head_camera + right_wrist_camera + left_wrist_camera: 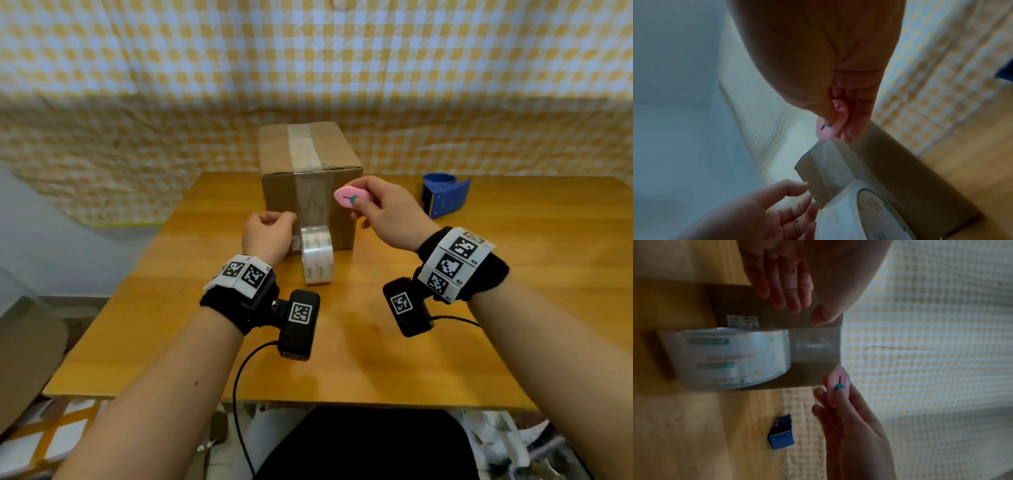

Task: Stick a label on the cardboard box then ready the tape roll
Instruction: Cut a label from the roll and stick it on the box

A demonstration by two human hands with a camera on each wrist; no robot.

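The right hand [383, 216] pinches a pink cutter [351, 196] between thumb and fingers, just right of the tape strip [313, 202] running down the box [308, 185] front. The left hand [267, 233] is loosely curled and holds nothing, near the strip's left edge. The roll [318, 255] stands against the box base, attached by that strip; a small label [742, 321] sits low on the box. Risk: cutting an unbraced strip may tear it crooked or score the cardboard.

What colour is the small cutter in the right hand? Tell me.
Pink, with a teal slider; the cutter shows best in the head view, held by the right hand.
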